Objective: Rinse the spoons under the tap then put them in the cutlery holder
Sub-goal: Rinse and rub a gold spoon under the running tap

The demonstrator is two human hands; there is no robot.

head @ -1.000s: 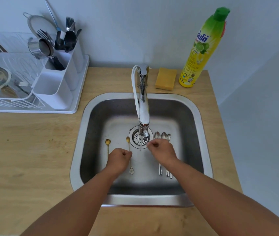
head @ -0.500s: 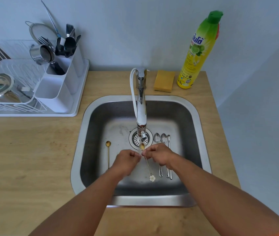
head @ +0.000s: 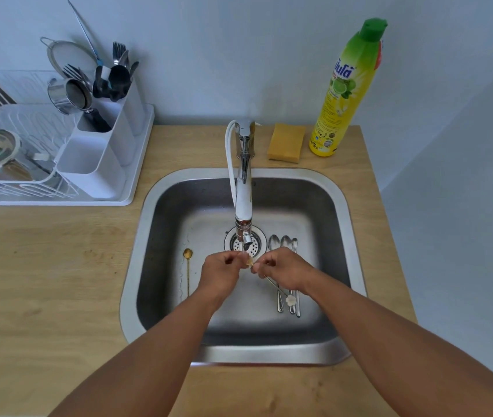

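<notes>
Under the tap (head: 243,188), in the steel sink (head: 149,266), both my hands pinch one thin gold spoon (head: 272,284). Its bowl sits between my left hand (head: 221,270) and my right hand (head: 284,267), in the water stream. Its handle slants down to the right and ends in a white flower. A second gold spoon (head: 187,269) lies on the sink floor to the left. Three silver spoons (head: 281,243) lie side by side on the right, partly under my right hand. The white cutlery holder (head: 100,158) stands at the back left with forks and dark utensils in its rear compartments.
A white dish rack (head: 13,152) with a pan lid and a steel cup sits left of the holder. A yellow sponge (head: 286,142) and a tall dish soap bottle (head: 344,91) stand behind the sink on the wooden counter (head: 43,281). The drain strainer (head: 257,242) lies below the spout.
My left hand lifted the flower-ended gold spoon off the sink floor. Both hands then closed on it and brought its bowl under the spout, the handle swinging to the right.
</notes>
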